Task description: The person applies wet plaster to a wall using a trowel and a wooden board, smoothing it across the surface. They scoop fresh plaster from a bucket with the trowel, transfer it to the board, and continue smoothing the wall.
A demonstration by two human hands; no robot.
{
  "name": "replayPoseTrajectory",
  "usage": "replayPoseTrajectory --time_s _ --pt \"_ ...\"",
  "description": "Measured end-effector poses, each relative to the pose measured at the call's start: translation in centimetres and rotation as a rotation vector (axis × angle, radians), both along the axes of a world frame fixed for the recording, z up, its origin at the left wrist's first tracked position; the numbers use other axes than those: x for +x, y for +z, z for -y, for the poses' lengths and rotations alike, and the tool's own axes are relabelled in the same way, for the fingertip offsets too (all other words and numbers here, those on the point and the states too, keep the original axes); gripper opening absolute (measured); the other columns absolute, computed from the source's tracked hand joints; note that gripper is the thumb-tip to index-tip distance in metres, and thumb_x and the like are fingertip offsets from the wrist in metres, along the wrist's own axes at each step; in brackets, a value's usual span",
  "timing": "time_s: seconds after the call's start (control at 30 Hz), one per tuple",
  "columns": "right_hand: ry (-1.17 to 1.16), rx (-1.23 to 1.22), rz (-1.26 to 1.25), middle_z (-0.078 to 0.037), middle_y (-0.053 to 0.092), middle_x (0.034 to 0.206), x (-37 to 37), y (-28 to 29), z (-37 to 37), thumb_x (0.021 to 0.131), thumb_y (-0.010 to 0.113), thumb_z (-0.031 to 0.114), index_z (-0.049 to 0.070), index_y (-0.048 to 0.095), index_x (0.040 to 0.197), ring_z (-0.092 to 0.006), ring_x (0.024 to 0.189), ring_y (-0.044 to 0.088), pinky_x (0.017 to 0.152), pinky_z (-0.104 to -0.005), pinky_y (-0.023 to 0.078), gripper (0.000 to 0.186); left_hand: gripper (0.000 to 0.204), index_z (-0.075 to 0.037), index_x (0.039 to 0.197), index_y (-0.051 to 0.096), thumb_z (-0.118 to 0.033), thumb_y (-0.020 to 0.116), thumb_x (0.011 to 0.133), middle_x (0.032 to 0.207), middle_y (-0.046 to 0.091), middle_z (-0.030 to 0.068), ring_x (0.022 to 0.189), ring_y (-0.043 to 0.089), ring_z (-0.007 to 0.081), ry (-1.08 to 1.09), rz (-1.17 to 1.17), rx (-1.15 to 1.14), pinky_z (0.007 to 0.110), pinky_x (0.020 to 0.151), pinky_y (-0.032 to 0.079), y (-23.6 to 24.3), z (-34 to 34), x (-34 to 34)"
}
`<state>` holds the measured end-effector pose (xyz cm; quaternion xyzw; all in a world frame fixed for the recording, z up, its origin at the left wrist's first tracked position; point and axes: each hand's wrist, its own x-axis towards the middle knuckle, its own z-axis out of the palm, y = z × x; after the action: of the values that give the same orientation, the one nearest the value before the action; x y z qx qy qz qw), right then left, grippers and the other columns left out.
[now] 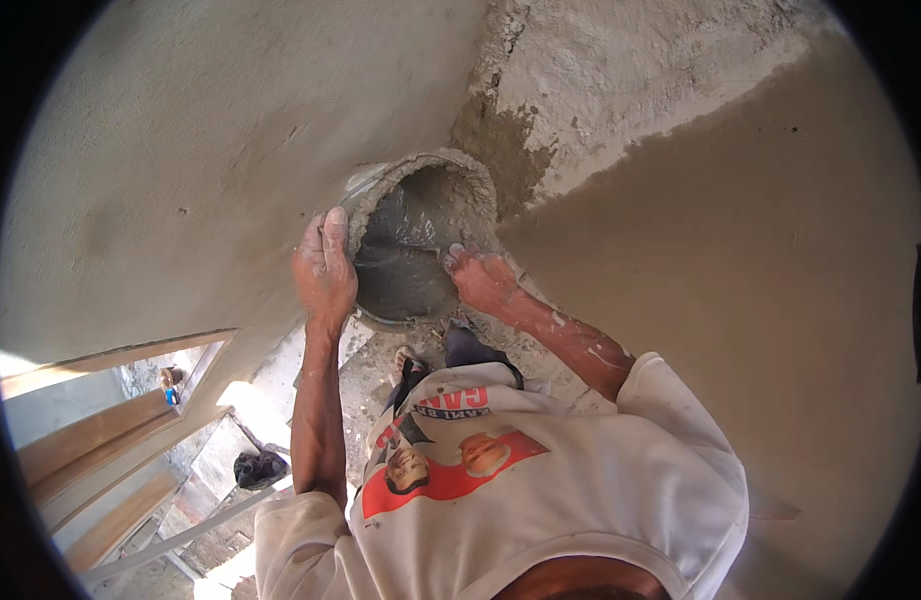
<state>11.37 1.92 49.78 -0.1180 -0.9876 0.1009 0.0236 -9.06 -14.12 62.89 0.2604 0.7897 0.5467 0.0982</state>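
A round bucket (473, 180), its rim crusted with mortar, sits in front of me where two walls meet. Wet grey mortar (405, 285) lies inside it, shiny and watery toward the far side. My left hand (326, 265) is closed on the left side of the rim, thumb up and fingers partly hidden. At the right side of the opening, my right hand (483, 280) is curled with its fingertips inside. A thin dark edge runs left from those fingers across the mortar; its kind is hard to make out. Both hands carry mortar smears.
Smooth, fresh plaster covers the left wall (210, 130) and the right wall (740, 260). Rough, pale bare wall (620, 80) shows at the top. Wooden frames (110, 435) open at lower left, near a black plastic bag (260, 468) on the littered floor.
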Motion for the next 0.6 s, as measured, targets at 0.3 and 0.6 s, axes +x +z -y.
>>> replayPoseTrajectory --time_s 0.3,0.6 --pt "-0.207 -0.206 -0.034 -0.020 0.070 0.112 0.5 0.8 -1.7 0.094 0.055 0.017 0.004 0.070 0.108 -0.0393 0.089 0.069 0.076 -0.0498 0.056 0.024 0.048 0.004 0.107 0.071 -0.042 0.057 0.110 0.081 0.062 0.0019 0.078 0.053 0.0131 -0.111 -0.051 0.052 0.030 0.070 0.045 1.6 -0.3 1.6" --pt "-0.050 -0.536 0.290 -0.026 0.072 0.114 -0.6 1.6 -2.4 0.091 0.071 0.032 0.001 0.071 0.123 -0.0437 0.111 0.068 0.098 -0.0506 0.055 0.045 0.046 0.005 0.099 0.069 -0.038 0.057 0.109 0.077 0.059 0.0030 0.075 0.050 0.0126 -0.179 -0.052 0.106 0.031 0.066 0.043 2.6 -0.2 1.9"
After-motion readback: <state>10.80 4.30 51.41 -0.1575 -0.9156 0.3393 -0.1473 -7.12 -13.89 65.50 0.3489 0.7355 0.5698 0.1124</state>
